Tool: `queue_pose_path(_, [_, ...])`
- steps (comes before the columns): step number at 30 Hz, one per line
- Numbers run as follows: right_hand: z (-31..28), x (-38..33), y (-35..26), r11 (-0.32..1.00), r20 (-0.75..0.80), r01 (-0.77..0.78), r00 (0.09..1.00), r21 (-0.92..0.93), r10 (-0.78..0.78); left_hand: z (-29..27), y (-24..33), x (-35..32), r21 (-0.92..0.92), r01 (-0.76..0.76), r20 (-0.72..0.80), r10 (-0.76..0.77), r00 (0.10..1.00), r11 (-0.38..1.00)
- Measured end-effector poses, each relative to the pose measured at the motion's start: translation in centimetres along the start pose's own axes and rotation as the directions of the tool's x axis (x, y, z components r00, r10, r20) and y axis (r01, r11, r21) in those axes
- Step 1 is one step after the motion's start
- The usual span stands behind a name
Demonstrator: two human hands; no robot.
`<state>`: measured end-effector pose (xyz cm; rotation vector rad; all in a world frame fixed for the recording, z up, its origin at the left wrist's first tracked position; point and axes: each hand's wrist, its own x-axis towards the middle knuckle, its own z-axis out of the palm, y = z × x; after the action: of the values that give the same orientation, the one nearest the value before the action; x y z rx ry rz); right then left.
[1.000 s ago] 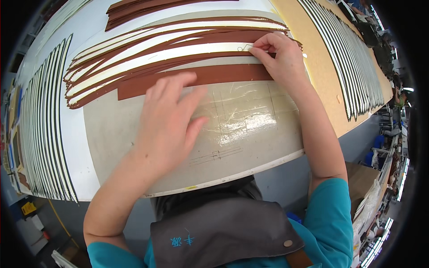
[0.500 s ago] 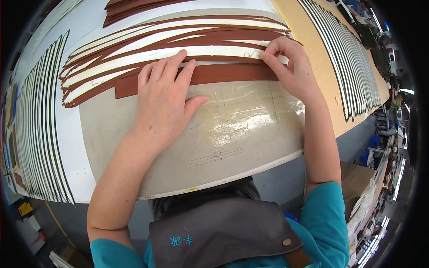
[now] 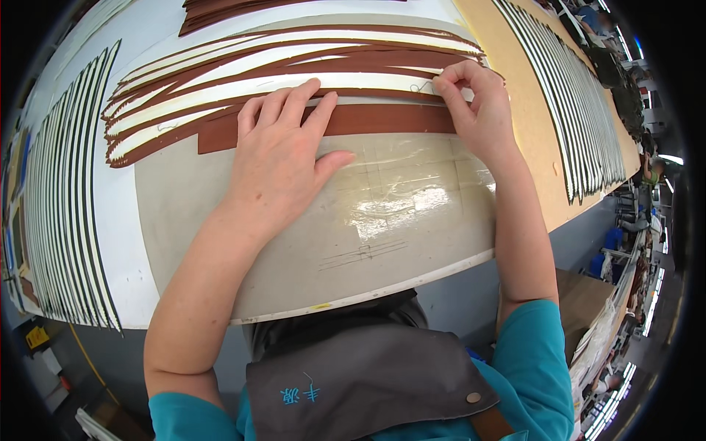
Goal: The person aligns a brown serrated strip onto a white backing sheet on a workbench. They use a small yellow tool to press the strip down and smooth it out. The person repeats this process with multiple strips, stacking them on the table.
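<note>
Long brown-and-white strips point(image 3: 353, 81) lie in an overlapping bundle across the worktable, their jagged ends stacked at the left. In front of them runs a plain brown strip point(image 3: 390, 120). My left hand point(image 3: 276, 158) rests flat over the left half of both, fingers apart, fingertips on the nearest white band. At the right end, my right hand point(image 3: 478, 110) has thumb and forefinger pinched at the edge of a brown-and-white strip; the exact grip is partly hidden. A fine loose thread point(image 3: 421, 87) curls on the white band beside those fingertips.
Rows of black-and-white strips lie at the left point(image 3: 73, 198) and far right point(image 3: 570, 110). More brown pieces point(image 3: 243, 13) are stacked at the back. A grey mat point(image 3: 294, 272) with clear film point(image 3: 404, 191) covers the near table, which ends at a pale edge point(image 3: 368, 295).
The view has shifted slightly, so table and strips sit a little further right. Both hands keep nearly the same places on the strips.
</note>
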<state>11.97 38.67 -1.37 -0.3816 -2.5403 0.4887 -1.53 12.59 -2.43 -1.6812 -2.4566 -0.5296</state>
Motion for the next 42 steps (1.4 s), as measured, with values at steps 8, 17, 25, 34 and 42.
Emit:
queue_pose_path(8, [1.8, -0.3, -0.8, 0.887, -0.020, -0.149, 0.984, 0.437, 0.175, 1.1, -0.5, -0.1, -0.046, 0.024, -0.105, -0.029, 0.994, 0.999])
queue_pose_path(17, [1.3, -0.2, -1.4, 0.878, 0.036, -0.163, 0.986, 0.450, 0.165, 0.1, 0.0, 1.5, 0.057, -0.054, -0.079, 0.059, 0.995, 0.997])
queue_pose_path(25, [0.5, -0.3, -0.8, 0.754, 0.143, -0.275, 0.961, 0.596, 0.237, 1.6, 2.9, 4.7, 0.038, -0.142, 0.033, 0.141, 0.989, 0.989])
queue_pose_path(34, [-0.7, -0.3, -1.5, 0.632, 0.222, -0.315, 0.949, 0.709, 0.223, 2.1, 3.2, 4.4, 0.091, -0.148, -0.078, 0.156, 0.985, 0.985])
queue_pose_path(42, [-2.1, -0.2, 0.3, 0.849, 0.377, -0.436, 0.871, 0.299, 0.314, 2.5, 3.3, 4.3, 0.065, -0.124, -0.084, 0.130, 0.988, 0.990])
